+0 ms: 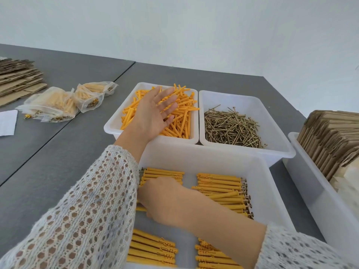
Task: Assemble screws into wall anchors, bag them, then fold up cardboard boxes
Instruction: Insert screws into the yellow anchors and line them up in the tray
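A grey desk (58, 144) carries several white plastic bins; the far left bin (116, 126) holds a loose heap of yellow anchors (184, 113), and the bin just beside it on the right (279, 144) holds a tangle of brass-coloured screws (231, 127). The left hand (155, 111) is over the anchor heap, palm turned up, fingers straight and spread, holding nothing; its sleeve (87, 200) is a white open-knit.

The near bin (268, 183) touches the front of the two far ones; it holds assembled anchors, each with a screw head showing at one end, laid in four neat groups: a far-left group (165, 174), a far-right group (223, 191), a near-left group (153, 249) and a near-right group (211, 257). The right hand (165, 199) reaches across this bin, back of the hand up, and rests on the far-left group; its fingers are hidden behind the left sleeve, so whether its grip is on anything cannot be told.

At the right edge a fourth bin (310, 191) holds flat cardboard pieces (330, 140) stood on edge in a tight row. On the far left of the desk lie clear bags (64, 105) filled with assembled anchors, bunched together; behind them sits a stack of flattened cardboard (17, 78); a white sheet of paper (7, 123) lies near the bags at the left edge.
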Demonstrator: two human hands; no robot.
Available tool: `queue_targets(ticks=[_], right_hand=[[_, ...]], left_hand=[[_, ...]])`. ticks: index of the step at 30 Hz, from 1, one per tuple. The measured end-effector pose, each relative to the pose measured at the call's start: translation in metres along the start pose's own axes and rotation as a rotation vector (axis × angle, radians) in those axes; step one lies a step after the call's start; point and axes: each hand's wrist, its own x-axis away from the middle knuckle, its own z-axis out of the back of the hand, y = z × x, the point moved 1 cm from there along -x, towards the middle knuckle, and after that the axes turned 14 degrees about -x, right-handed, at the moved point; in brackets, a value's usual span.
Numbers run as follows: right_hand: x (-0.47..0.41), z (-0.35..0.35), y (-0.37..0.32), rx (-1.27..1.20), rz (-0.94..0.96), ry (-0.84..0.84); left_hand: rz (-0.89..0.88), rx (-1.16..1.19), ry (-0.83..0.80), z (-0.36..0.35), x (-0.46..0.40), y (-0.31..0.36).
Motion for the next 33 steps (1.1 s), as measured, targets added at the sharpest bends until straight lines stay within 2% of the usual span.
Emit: queue_targets(ticks=[3,6,10,12,14,16,18,20,23,25,27,33], right_hand=[[-0.003,0.0,0.004,-0.004,-0.013,0.054],[-0.004,0.004,0.011,-0.092,-0.026,0.081],[0.002,0.03,0.035,-0.314,-0.034,0.107],[0.011,0.052,0.054,-0.443,-0.036,0.286],[0.022,0.068,0.077,-0.618,-0.044,0.599],[0.032,0.072,0.105,-0.594,-0.155,0.925],[0.041,0.066,0.137,-0.477,-0.38,1.078],[0.051,0.056,0.171,-0.454,-0.646,0.996],[0.053,0.044,0.203,-0.557,-0.882,0.66],[0.045,0.045,0.21,-0.565,-0.905,0.483],[0.039,0.048,0.21,-0.569,-0.895,0.373],[0.033,0.053,0.21,-0.603,-0.906,0.335]], left_hand=[[-0.027,-0.103,0.023,-0.004,-0.001,-0.001],[-0.106,-0.374,0.16,-0.011,-0.003,-0.004],[-0.47,-0.893,0.273,-0.014,0.002,-0.013],[-0.609,-1.12,0.336,-0.013,0.003,-0.015],[-0.66,-1.391,0.451,-0.011,0.003,-0.017],[-0.593,-1.639,0.519,-0.009,0.001,-0.021],[-0.38,-1.823,0.472,-0.008,-0.001,-0.027],[-0.157,-1.938,0.337,-0.009,-0.002,-0.028],[-0.086,-1.967,0.132,-0.01,-0.006,-0.026],[-0.105,-1.954,0.027,-0.011,-0.006,-0.025],[-0.118,-1.929,-0.024,-0.011,-0.005,-0.024],[-0.162,-1.836,-0.047,-0.008,-0.005,-0.023]])
